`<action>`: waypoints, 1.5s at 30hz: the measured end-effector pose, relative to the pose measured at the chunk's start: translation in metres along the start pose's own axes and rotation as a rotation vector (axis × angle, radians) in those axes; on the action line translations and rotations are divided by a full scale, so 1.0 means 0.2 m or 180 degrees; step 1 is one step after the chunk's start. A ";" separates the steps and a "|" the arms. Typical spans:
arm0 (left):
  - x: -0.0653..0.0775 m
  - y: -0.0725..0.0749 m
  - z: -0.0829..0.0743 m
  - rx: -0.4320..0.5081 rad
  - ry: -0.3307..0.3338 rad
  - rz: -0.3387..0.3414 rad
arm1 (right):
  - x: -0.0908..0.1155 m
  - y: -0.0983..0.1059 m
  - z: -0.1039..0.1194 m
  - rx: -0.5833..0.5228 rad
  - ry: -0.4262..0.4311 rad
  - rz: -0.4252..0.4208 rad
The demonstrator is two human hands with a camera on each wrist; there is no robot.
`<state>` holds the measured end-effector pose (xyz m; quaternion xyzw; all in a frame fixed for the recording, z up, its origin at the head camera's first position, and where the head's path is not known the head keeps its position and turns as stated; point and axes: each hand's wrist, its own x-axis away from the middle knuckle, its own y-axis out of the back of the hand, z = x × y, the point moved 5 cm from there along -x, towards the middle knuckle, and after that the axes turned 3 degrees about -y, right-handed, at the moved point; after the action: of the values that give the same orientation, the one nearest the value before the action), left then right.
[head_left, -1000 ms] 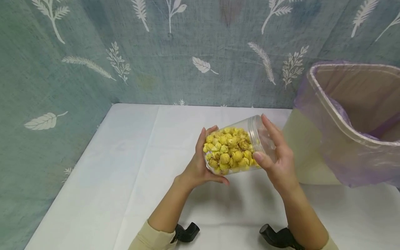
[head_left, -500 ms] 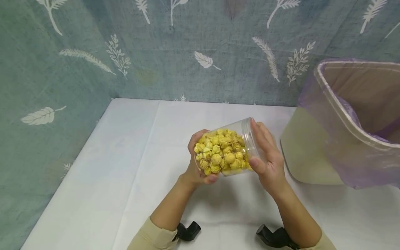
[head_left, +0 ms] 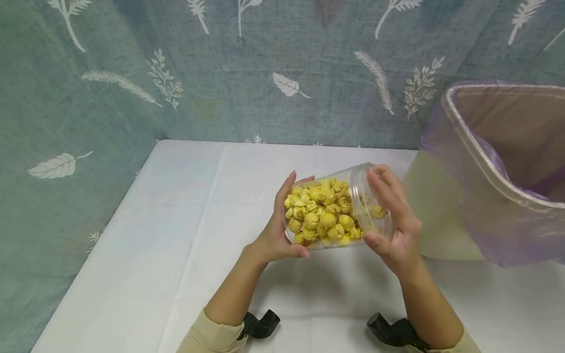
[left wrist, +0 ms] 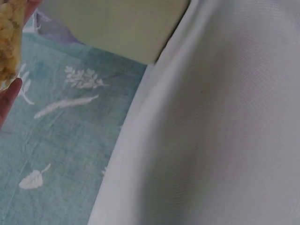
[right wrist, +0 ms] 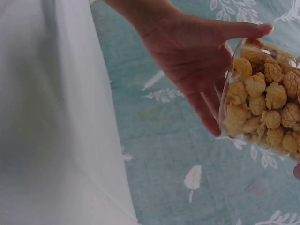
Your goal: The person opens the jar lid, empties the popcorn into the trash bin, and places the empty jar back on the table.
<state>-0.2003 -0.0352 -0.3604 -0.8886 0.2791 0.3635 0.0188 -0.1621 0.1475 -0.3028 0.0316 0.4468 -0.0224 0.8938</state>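
A clear plastic jar of yellow popcorn [head_left: 324,211] is held tilted on its side above the white table, its ridged lid end toward the right. My left hand [head_left: 280,238] holds the jar's base, fingers behind and thumb in front. In the right wrist view the same left hand [right wrist: 187,56] spans the base, with a gap between palm and jar. My right hand [head_left: 401,233] grips the transparent lid end, thumb low and fingers over the top. Only a strip of the jar [left wrist: 7,42] shows in the left wrist view.
To the right stands a pale green bin [head_left: 437,211] with a purple bag liner [head_left: 490,235] folded over its rim, close to my right hand. A leaf-patterned curtain [head_left: 247,88] hangs behind and left of the white-covered table [head_left: 176,196].
The jar shifted left, then came back right. My left hand closed farther round the base, then spread again. My right fingers moved over the lid end, and popcorn now shows inside that end.
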 end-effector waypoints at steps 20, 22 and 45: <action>0.00 0.07 -0.06 -0.1134 -0.0284 -0.0110 | -0.01 0.03 -0.05 0.0384 -0.1073 0.0607; 0.01 0.07 -0.05 -0.1207 -0.0363 -0.0133 | -0.01 0.03 -0.06 0.0401 -0.1198 0.0642; 0.03 0.10 -0.03 -0.0637 -0.0188 0.0138 | -0.05 0.09 0.00 0.0123 0.0243 0.1494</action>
<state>-0.2041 -0.0568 -0.3557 -0.8686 0.2600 0.4159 -0.0698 -0.1665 0.1647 -0.2949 0.1524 0.4603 0.1786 0.8562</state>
